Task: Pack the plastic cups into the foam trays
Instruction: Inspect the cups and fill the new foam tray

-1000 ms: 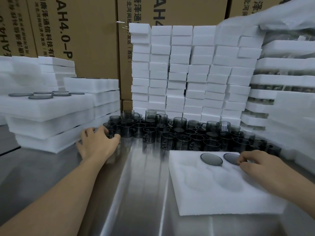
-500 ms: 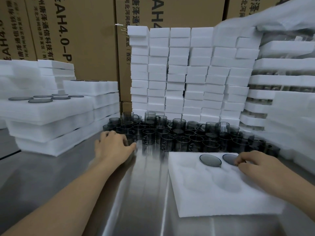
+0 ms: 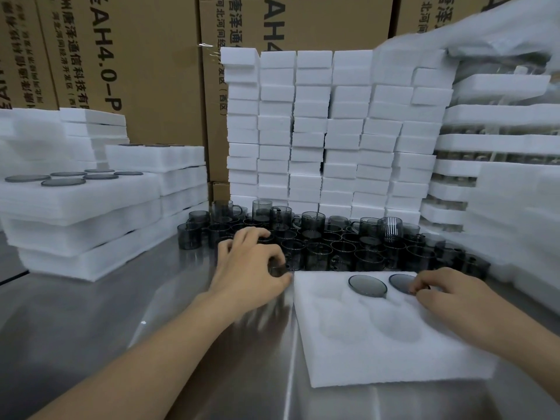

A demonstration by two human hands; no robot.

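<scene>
Cups (image 3: 63, 182) already packed show as grey discs in the top of the stack (image 3: 78, 237) of filled foam at far left, on the steel desk (image 3: 91, 328). Cartons (image 3: 136, 56) stand behind it.

Next comes the left hand (image 3: 251, 268), reaching to the front edge of the loose cups (image 3: 348, 247), which crowd the desk at the foot of a wall of foam blocks (image 3: 333, 131). Its fingers (image 3: 272, 256) are curled and grip a front cup (image 3: 277, 268) between thumb and forefinger, just beside the tray's far left corner. The cup is partly hidden by the hand, so I cannot tell whether it has left the desk.

The tray (image 3: 378, 353) lies flat before the person. Two cups sit sunk in its far row, the first cup (image 3: 367, 285) and, touching distance to its right, the second cup (image 3: 401, 281). The hollows nearer the person are empty.

The right hand (image 3: 454, 295) rests on the tray's far right part, its bent fingers (image 3: 419, 286) pinching the second cup at the rim, apparently seating it.

The step in hand looks like fetching the third cup while the last one is pressed home. The next move calls for lifting the front cup clear of its neighbours without knocking them, turning it to match the seated two, and pushing it into a free hollow while the right hand steadies the light foam.
</scene>
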